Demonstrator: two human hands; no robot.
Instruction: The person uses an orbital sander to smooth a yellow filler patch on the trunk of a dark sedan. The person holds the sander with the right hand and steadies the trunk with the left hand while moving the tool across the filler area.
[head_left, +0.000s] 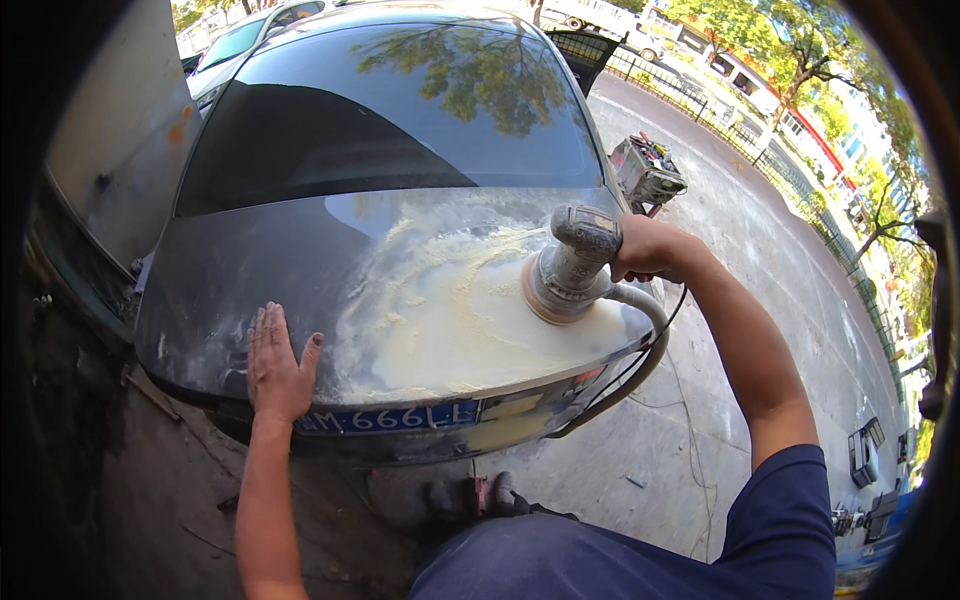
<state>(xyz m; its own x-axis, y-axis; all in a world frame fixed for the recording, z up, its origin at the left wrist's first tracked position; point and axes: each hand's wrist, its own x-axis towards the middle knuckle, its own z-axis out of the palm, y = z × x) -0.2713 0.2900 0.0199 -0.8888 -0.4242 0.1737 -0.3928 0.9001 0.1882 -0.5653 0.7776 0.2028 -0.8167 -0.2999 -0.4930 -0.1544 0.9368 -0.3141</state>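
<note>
Sanding of the car's rear lid (300, 270) is in progress. The right hand (648, 250) is gripping the handle of a grey power sander (572, 268), and the round pad of the tool is sitting flat on the right rear part of the lid, inside a broad patch of pale filler and dust (440, 320). A grey hose (640, 340) is running from the tool body down past the right rear corner of the car.

Judged from the patch, the work appears to be at the levelling stage: the pale area is covering much of the right half of the lid, while the left half is showing dark paint. The next pass calls for keeping the pad flat to the surface, with the hose held clear of the lid edge.

Fingers of the right hand are wrapped closed around the sander handle; the fingertips themselves are hidden behind the tool, so their exact placement cannot be told. The left hand (275, 362) is lying palm down near the rear edge of the lid, just left of the pale patch, above the blue number plate (390, 417). Its four fingers are lying straight and close together, the thumb is spread out to the right, and it is holding nothing.
</note>
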